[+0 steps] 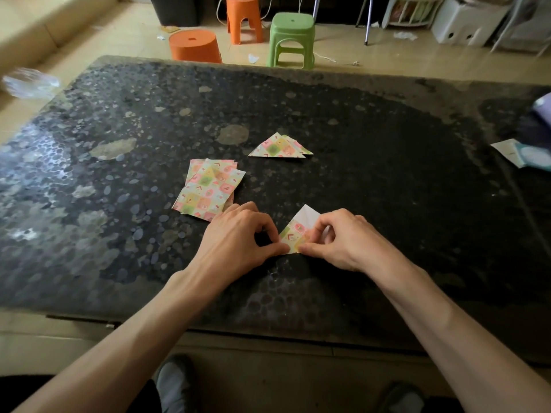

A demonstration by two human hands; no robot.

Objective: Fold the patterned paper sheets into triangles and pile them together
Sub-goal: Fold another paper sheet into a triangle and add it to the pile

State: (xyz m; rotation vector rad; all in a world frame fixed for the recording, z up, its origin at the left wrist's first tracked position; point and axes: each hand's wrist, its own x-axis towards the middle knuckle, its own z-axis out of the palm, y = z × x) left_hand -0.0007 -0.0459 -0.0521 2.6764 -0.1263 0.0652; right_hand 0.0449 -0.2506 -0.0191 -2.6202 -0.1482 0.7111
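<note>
Our left hand (238, 238) and right hand (346, 239) each pinch the half-folded sheet (293, 235) between thumb and curled fingers, low on the table (387, 189). Just left lie flat sheets (208, 189); beyond them, folded triangles (278, 147).

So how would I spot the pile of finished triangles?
Start at the dark table, near its middle. Right of the flat square sheets lies the pile. It alone is triangular and untouched; the other fold is pinched between the left hand and right hand.

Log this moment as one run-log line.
step: folding | left hand: pinches half-folded sheet | right hand: pinches same sheet | flat sheets: stacked left | folded triangles: piled behind
</note>
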